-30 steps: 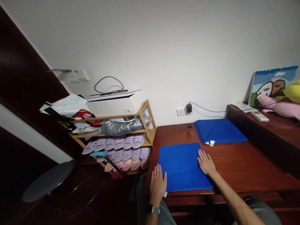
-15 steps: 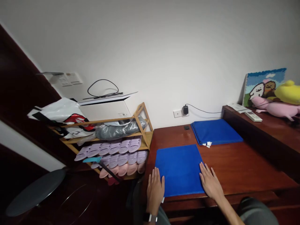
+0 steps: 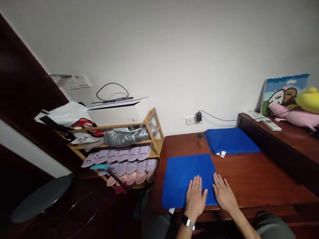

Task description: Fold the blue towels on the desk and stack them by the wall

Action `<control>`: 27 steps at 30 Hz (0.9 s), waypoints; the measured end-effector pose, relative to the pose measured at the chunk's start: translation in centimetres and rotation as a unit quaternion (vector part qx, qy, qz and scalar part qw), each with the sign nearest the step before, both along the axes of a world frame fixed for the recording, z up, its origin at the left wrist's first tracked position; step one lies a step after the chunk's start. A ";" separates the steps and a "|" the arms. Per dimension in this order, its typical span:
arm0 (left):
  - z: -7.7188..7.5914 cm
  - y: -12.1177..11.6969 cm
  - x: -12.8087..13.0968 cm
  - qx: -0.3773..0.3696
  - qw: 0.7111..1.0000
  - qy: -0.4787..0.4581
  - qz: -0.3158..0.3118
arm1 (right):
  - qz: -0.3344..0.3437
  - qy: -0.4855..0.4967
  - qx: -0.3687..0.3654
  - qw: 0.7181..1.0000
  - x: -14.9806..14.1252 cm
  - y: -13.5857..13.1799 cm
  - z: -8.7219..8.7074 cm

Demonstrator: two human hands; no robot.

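The left hand [image 3: 196, 197] lies palm down on the near part of the blue cloth [image 3: 178, 179], fingers straight and gripping nothing. Just beside it I see the right hand [image 3: 225, 195] flattened, equally unclenched, along the cloth's right edge, on the wooden table [image 3: 254, 179].

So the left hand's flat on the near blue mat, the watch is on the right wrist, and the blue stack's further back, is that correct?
Not quite: the watch is at the wrist of the left hand, not the right hand, as the head view shows. The left hand does lie flat on the near blue mat, and the blue stack is further back.
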State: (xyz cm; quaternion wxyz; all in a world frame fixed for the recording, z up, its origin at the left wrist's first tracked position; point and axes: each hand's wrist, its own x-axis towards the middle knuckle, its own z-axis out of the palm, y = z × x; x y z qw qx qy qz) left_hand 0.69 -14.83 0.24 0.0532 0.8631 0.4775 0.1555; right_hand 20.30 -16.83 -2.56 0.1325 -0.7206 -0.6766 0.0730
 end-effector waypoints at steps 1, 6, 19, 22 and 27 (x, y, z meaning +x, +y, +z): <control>-0.4 0.0 -2.2 0.009 0.999 0.010 0.032 | -0.004 0.001 0.004 1.000 0.0 0.0 -0.1; -1.9 -0.4 -12.9 0.069 0.978 0.047 0.192 | -0.004 0.003 0.002 1.000 0.1 0.1 -0.2; -3.2 -1.0 -14.9 0.129 0.970 0.031 0.206 | -0.042 -0.014 0.012 0.999 -1.8 -3.1 -1.1; -3.3 -0.9 -15.5 0.143 0.970 0.017 0.195 | -0.041 -0.012 0.032 0.999 -2.0 -3.2 -1.2; -1.1 -1.0 -12.5 0.160 0.973 -0.011 0.165 | -0.034 -0.011 0.059 0.998 -1.8 -3.0 -1.6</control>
